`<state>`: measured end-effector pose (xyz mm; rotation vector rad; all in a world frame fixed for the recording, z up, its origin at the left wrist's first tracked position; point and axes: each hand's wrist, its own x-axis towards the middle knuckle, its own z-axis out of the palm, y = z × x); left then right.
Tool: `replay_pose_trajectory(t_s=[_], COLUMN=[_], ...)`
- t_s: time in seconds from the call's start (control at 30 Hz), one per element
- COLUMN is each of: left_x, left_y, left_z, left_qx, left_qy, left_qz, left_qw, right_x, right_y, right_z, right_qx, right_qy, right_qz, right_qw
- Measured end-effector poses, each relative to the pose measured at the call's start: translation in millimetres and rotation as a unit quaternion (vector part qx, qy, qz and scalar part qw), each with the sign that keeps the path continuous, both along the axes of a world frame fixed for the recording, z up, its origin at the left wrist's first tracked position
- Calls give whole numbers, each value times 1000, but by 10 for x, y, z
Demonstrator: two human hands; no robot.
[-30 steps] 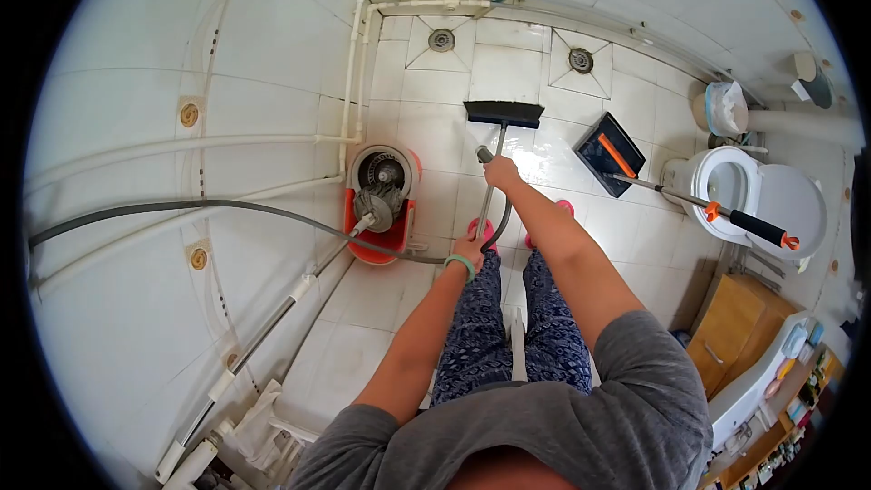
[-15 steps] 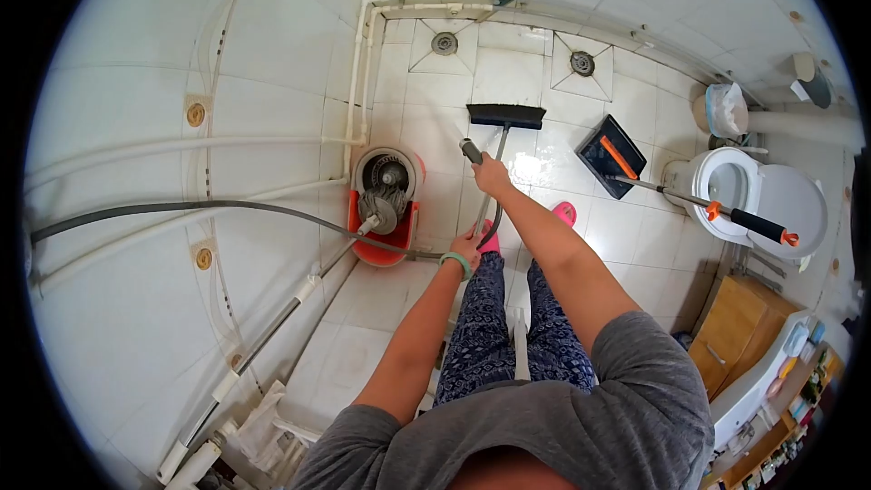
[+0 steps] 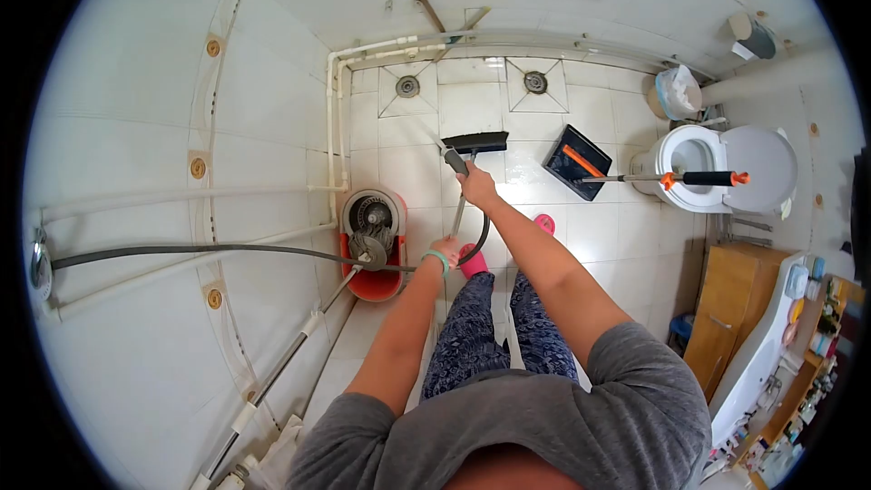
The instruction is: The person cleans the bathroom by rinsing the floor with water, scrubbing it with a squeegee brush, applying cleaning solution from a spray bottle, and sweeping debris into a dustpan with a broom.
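My right hand is closed around a grey spray nozzle pointing up and left, with a faint pale streak of water in front of its tip. From that hand a dark hose curves back past my left wrist and runs left to the wall. Lower down, my left hand, with a green band at the wrist, grips the handle of a black broom. The broom head rests on the white tiled floor, just beyond the nozzle. Part of its handle is hidden behind my right hand.
A red mop bucket holding a grey mop stands at the left wall. Right of the broom lies a black dustpan, its long handle reaching toward the toilet. Two floor drains sit at the back. A wooden cabinet stands right.
The view has shifted, moving the bucket down and the dustpan left in frame. My right hand and the nozzle are closer to the broom head. Both hands keep their hold.
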<state>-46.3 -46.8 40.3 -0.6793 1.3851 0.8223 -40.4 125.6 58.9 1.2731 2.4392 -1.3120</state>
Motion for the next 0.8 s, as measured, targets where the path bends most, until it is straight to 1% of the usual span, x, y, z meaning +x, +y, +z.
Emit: replay_pose_trajectory(t_s=[0.03, 0.1, 0.13, 0.23, 0.27, 0.3, 0.33, 0.37, 0.43, 0.47, 0.5, 0.57, 0.6, 0.63, 0.7, 0.73, 0.77, 0.8], left_x=[-17, -77, -98, -136, -147, -158, -178, -209, -248, -259, -254, -278, -276, -269, -211, -199, -174, -139], left_y=[2, 26, 44, 97, 97, 87, 105, 95, 64, 109, 121, 108, 59, 89, 127, 123, 111, 121], left_z=[-11, 6, 27, 84, 106, 127, 112, 8, -250, -94, -105, -167, -300, -281, -243, -348, -442, -409], left_qx=[4, -34, -28, -37, -19, -2, -16, -15, -30, -26, -27, -32, -23, -23, -17, -27, -29, -21], left_qy=[-2, -18, -21, -5, 6, 17, 18, 17, -25, -27, -30, -37, -35, -37, 4, 20, 19, 8], left_qz=[-7, -32, -43, -80, -69, -56, -78, -82, -32, -34, -39, -46, -51, -53, -80, -113, -112, -92], left_qw=[1000, 999, 998, 996, 997, 998, 997, 996, 999, 999, 998, 998, 998, 998, 997, 993, 993, 996], right_x=[56, 205, 309, 663, 782, 916, 1051, 1192, 1500, 1652, 1766, 1976, 2093, 2200, 2442, 2554, 2656, 2721], right_y=[42, 145, 181, 274, 295, 310, 353, 394, 462, 488, 492, 482, 467, 467, 467, 486, 519, 533], right_z=[30, 106, 175, 280, 319, 331, 304, 256, 61, -130, -98, -40, -107, -193, -392, -502, -622, -667], right_qx=[4, 16, 7, -1, 0, 2, 12, 21, 23, 14, 14, -28, -27, -27, 22, 18, 17, 47], right_qy=[-2, 40, 57, 23, -6, -9, -20, -31, -16, -6, -9, 13, 12, 10, 28, 20, 19, 23], right_qz=[-7, 6, -8, -60, -107, -112, -159, -206, -216, -215, -221, -188, -199, -202, -251, -283, -283, -308], right_qw=[1000, 999, 998, 998, 994, 994, 987, 978, 976, 976, 975, 982, 979, 979, 967, 959, 959, 950])
